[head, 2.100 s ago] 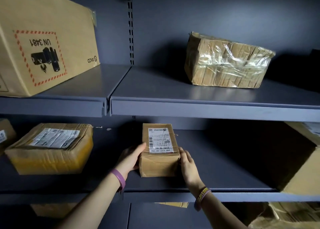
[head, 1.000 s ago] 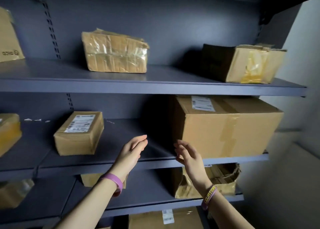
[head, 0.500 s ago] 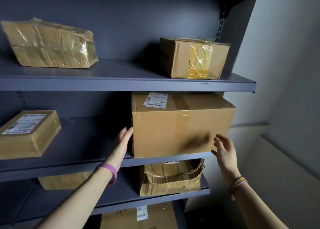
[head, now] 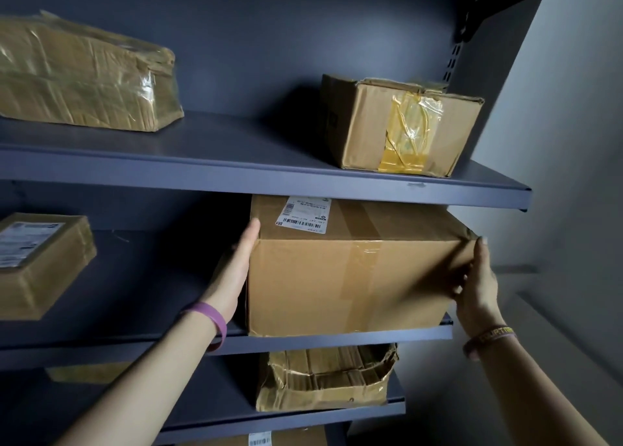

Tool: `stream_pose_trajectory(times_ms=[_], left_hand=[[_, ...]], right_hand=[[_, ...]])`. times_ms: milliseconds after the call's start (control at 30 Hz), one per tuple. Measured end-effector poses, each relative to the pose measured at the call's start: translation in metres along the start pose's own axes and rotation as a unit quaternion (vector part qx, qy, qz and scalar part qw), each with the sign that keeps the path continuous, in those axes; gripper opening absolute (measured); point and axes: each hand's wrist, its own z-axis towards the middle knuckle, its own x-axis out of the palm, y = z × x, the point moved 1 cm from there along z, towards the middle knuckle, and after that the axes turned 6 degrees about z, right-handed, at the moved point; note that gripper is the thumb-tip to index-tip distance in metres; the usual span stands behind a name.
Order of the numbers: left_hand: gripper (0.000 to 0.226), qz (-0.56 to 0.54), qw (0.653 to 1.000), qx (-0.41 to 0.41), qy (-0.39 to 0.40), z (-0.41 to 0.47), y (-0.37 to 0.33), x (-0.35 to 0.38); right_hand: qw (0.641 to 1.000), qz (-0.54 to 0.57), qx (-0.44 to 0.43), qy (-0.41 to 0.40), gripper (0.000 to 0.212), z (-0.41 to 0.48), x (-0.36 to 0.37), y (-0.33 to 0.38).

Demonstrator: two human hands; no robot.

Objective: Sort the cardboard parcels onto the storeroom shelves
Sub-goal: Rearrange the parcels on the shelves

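On the middle shelf (head: 141,337) at three o'clock, the left hand (head: 237,270) lies flat against the big box (head: 350,277) while the right hand (head: 477,283) grips its far corner.

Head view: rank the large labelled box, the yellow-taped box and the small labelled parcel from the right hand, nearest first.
1. large labelled box, middle shelf, touched by the right hand.
2. yellow-taped box, shelf above.
3. small labelled parcel, far left, middle shelf.

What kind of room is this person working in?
Most likely a storeroom or parcel depot. Dark metal shelves hold taped cardboard boxes, several with printed shipping labels. The left hand and right hand are placed on either side of a big box on the middle shelf.
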Motion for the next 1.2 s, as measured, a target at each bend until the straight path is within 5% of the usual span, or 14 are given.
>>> stream_pose_trajectory(times_ms=[100, 233, 367, 633, 767, 1100, 1200], left_hand=[[0.081, -0.009, 1.0, -0.009, -0.015, -0.006, -0.006, 0.006], [0.029, -0.024, 0.999, 0.002, -0.043, -0.028, -0.008, 0.015], [0.033, -0.032, 0.996, 0.002, -0.079, -0.068, 0.003, 0.019], [0.032, -0.085, 0.991, 0.025, -0.096, -0.156, 0.047, 0.037], [0.025, -0.093, 0.988, 0.011, -0.123, -0.183, 0.057, 0.046], [0.024, -0.136, 0.985, 0.019, -0.105, -0.174, 0.043, 0.044], [0.028, -0.072, 0.99, 0.019, -0.116, -0.158, 0.02, 0.046]], right_hand=[[1.0, -0.01, 0.011, 0.011, 0.088, 0.004, 0.003, 0.01], [0.997, -0.05, -0.008, 0.051, 0.058, -0.012, -0.004, 0.014], [0.997, -0.022, -0.028, 0.07, 0.058, -0.032, -0.035, 0.013], [0.992, -0.013, -0.068, 0.104, 0.024, -0.091, -0.123, -0.019], [0.992, -0.031, -0.05, 0.109, 0.033, -0.109, -0.148, -0.035], [0.989, -0.046, -0.054, 0.128, 0.037, -0.098, -0.131, -0.011], [0.99, -0.046, -0.069, 0.113, 0.027, -0.076, -0.102, 0.009]])
